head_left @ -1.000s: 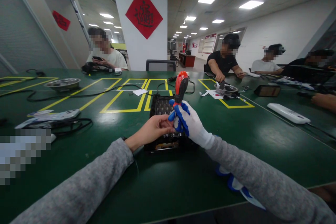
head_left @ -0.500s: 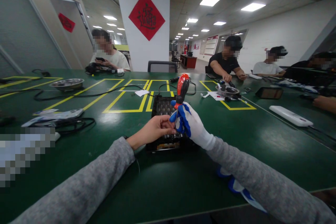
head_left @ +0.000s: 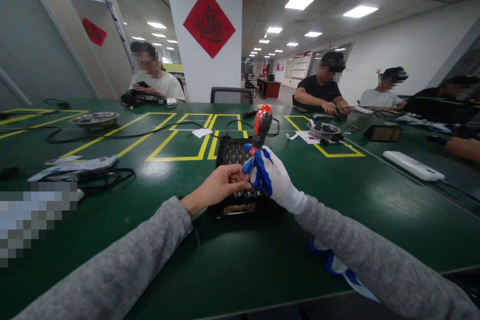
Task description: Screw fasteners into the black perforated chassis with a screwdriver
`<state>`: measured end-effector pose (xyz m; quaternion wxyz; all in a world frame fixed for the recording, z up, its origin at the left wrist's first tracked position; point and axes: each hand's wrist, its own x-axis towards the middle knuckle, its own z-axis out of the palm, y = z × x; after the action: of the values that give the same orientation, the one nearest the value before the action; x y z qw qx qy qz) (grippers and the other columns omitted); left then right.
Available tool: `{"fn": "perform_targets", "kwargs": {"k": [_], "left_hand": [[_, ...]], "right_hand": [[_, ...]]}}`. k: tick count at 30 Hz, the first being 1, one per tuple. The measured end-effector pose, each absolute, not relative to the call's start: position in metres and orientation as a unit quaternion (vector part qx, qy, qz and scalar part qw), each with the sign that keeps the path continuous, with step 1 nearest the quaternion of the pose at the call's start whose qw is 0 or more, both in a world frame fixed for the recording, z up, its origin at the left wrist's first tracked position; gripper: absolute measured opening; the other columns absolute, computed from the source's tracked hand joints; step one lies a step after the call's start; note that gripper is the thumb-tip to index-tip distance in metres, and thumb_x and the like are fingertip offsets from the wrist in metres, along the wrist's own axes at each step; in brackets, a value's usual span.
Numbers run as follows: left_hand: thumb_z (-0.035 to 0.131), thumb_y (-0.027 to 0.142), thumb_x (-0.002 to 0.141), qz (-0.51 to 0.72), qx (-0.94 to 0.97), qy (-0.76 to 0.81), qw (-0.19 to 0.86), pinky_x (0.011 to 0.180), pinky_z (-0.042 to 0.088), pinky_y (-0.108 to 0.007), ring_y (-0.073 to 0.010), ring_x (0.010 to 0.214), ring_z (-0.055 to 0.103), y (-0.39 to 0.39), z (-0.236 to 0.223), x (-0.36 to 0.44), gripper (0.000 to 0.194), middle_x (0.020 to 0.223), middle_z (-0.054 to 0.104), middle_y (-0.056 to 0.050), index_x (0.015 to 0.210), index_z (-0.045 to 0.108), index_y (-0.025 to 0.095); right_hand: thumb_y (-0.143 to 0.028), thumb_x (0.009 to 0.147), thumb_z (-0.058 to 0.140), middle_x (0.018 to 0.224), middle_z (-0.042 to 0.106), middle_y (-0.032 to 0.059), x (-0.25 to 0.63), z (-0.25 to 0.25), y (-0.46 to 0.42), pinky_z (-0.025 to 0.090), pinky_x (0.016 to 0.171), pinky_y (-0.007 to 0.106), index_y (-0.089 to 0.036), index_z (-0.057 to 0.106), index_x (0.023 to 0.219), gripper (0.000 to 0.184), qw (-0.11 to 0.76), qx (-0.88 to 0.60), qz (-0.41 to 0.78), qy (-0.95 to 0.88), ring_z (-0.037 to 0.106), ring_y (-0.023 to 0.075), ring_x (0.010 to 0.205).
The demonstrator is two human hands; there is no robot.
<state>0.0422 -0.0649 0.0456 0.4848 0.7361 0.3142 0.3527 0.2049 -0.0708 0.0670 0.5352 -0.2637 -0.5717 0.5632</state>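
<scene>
In my right hand (head_left: 275, 177), which wears a white and blue glove, is a screwdriver (head_left: 261, 127) with a red and black handle. The tool leans slightly, handle up, with its thin shaft pointing down. My bare left hand (head_left: 221, 185) has its fingers pinched together beside the lower shaft; what they hold, if anything, is hidden. Both hands are over a black box-like device (head_left: 228, 152) with rows of rounded cells or bumps inside. Its front edge shows a small orange-brown part (head_left: 238, 208). The screwdriver's tip is hidden by the fingers.
Metal bowls (head_left: 94, 120) stand left and right on the green table (head_left: 168, 270). A white power strip (head_left: 412, 165) is at right, cables (head_left: 108, 180) at left. A spare glove (head_left: 348, 275) lies under my right forearm. Several people (head_left: 320, 85) sit around the table.
My hands and the screwdriver hold nearly the same pose over the device. Across the table, the person in black has shifted their hands to the right, away from the bowl.
</scene>
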Motion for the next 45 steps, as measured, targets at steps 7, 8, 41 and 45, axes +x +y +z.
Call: {"fn": "perform_targets", "kwargs": {"k": [7,8,41,45], "left_hand": [[0.061,0.028,0.080,0.321,0.742,0.291,0.512,0.076,0.048,-0.027,-0.0162,0.082,0.061,-0.0651,0.0450,0.0406,0.021,0.088,0.066,-0.006,0.093,0.063,0.011],[0.061,0.028,0.080,0.322,0.740,0.288,0.515,0.077,0.048,-0.028,-0.0160,0.083,0.061,-0.0647,0.0447,0.0410,0.022,0.089,0.066,-0.006,0.094,0.062,0.011],[0.064,0.032,0.077,0.338,0.763,0.329,0.442,0.069,0.049,-0.027,-0.0152,0.071,0.059,-0.0661,0.0462,0.0436,0.025,0.082,0.065,-0.005,0.088,0.062,0.010],[0.060,0.030,0.080,0.329,0.769,0.319,0.446,0.073,0.048,-0.028,-0.0163,0.076,0.060,-0.0670,0.0455,0.0418,0.022,0.085,0.066,-0.006,0.090,0.063,0.011]], "right_hand": [[-0.050,0.082,0.049,0.067,0.061,-0.0008,0.2047,0.0630,-0.0674,0.037,0.039,0.016,-0.018,0.052,0.116,0.046,0.542,-0.253,0.569,-0.564,0.045,0.0050,0.042],[-0.049,0.083,0.050,0.067,0.061,-0.0010,0.2047,0.0629,-0.0677,0.036,0.039,0.016,-0.018,0.052,0.115,0.045,0.543,-0.250,0.568,-0.565,0.045,0.0048,0.042],[-0.049,0.081,0.052,0.064,0.059,-0.0019,0.2037,0.0667,-0.0696,0.037,0.038,0.016,-0.017,0.056,0.107,0.041,0.549,-0.281,0.550,-0.563,0.046,0.0052,0.042],[-0.050,0.081,0.051,0.065,0.060,-0.0014,0.2048,0.0666,-0.0693,0.038,0.038,0.016,-0.017,0.054,0.110,0.043,0.543,-0.275,0.557,-0.565,0.047,0.0058,0.042]]}}
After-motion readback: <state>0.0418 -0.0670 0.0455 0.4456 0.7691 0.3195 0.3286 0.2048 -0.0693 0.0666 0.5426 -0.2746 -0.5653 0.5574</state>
